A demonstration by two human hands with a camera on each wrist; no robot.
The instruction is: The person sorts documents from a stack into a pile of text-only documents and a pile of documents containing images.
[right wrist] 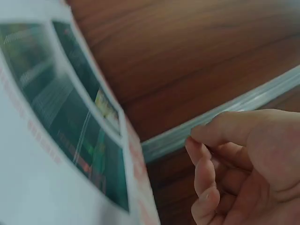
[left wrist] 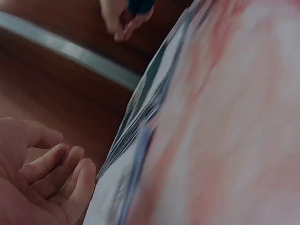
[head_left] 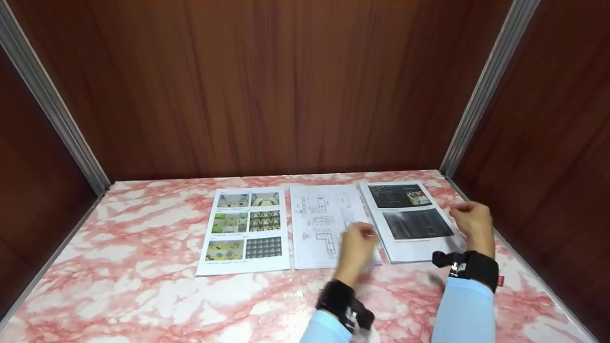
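Note:
Three stacks of printed sheets lie side by side on the table. My left hand (head_left: 358,245) is over the lower right part of the middle stack (head_left: 317,221), which carries line drawings. Its fingers are loosely curled, with nothing between them in the left wrist view. Beside the right edge of the right stack (head_left: 414,224), printed with two dark pictures, my right hand (head_left: 474,226) is raised. In the right wrist view its thumb meets the bent forefinger, and no sheet shows between them. The left stack (head_left: 244,231), with several small colour pictures, lies away from both hands.
Red-and-white marbled table (head_left: 143,238) spreads under the stacks. Dark wood panels (head_left: 286,90) rise at the back and both sides, joined by metal corner posts (head_left: 486,81). Both wrists wear black bands (head_left: 481,271), above light blue sleeves. A small red tag (head_left: 500,281) shows by the right wrist.

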